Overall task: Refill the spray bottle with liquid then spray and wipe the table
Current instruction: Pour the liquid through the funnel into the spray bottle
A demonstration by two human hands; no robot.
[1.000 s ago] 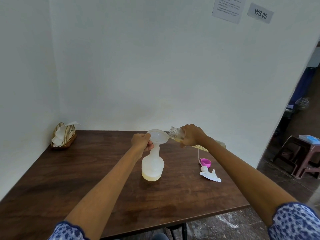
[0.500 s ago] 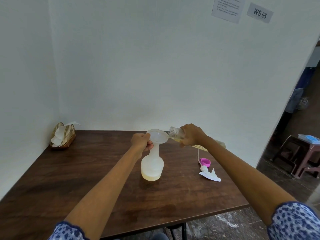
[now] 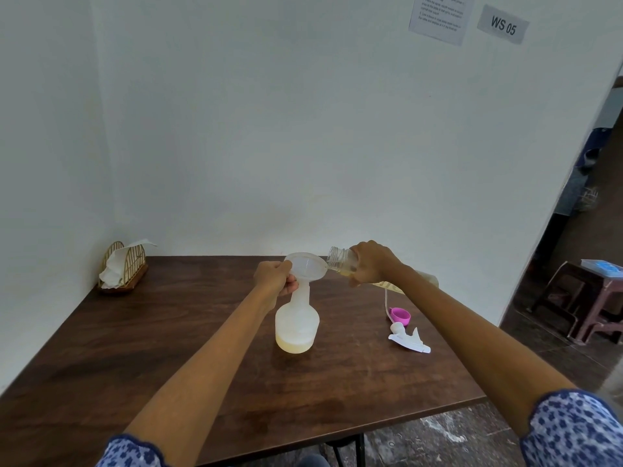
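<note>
While one wicker napkin holder (image 3: 123, 270) with white paper tissue (image 3: 113, 273) in it sits at the table's far left corner, about ten o'clock from the middle of the one dark wooden table (image 3: 168, 348), the work goes on near the centre. One translucent spray bottle (image 3: 297, 326) stands upright there, head off, with a shallow layer of pale yellow liquid in its base. One translucent funnel (image 3: 306, 266) sits in its neck. At nine o'clock of the funnel, the left hand (image 3: 274, 278) has its fingers curled around the funnel's rim and the bottle's neck. At three o'clock of the funnel, the right hand (image 3: 371, 262) wraps its fingers around one clear refill bottle (image 3: 341, 261), tipped nearly level, its open threaded mouth touching the funnel's rim; yellow liquid shows in it. Lying on the table at four o'clock from the spray bottle are one pink cap (image 3: 400, 315) and, just beside it toward the near edge, one white trigger spray head (image 3: 407, 338) with its dip tube. Two paper signs hang on the wall at upper right, one reading WS 05 (image 3: 503, 25).
</note>
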